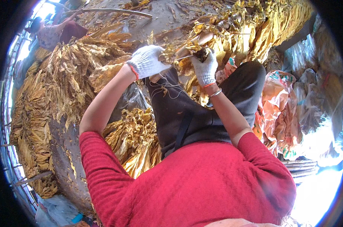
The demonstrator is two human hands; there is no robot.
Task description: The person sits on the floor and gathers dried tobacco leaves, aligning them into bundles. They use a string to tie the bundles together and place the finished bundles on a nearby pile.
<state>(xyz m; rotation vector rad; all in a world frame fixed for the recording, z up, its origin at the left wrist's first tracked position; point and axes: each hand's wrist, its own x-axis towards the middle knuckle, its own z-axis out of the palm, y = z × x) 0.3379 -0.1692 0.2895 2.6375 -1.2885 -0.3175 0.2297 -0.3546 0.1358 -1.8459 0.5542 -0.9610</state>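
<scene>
Person's left grip (148, 61): fingers part-curled at a dried leaf (167, 56); can't tell how firmly. White string (172, 87) hangs below, over the lap. Right grip (205, 69): closed on a crumpled leaf (206, 55), thin rod (184, 58) protruding leftward. Orange bag (276, 108) far right, contents unclear. Both forearms extend forward.

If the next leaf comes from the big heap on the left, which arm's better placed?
Left, likely: the gloved left grip is beside the heap of dried leaves. The right grip is farther off and would have to cross past the left.
</scene>
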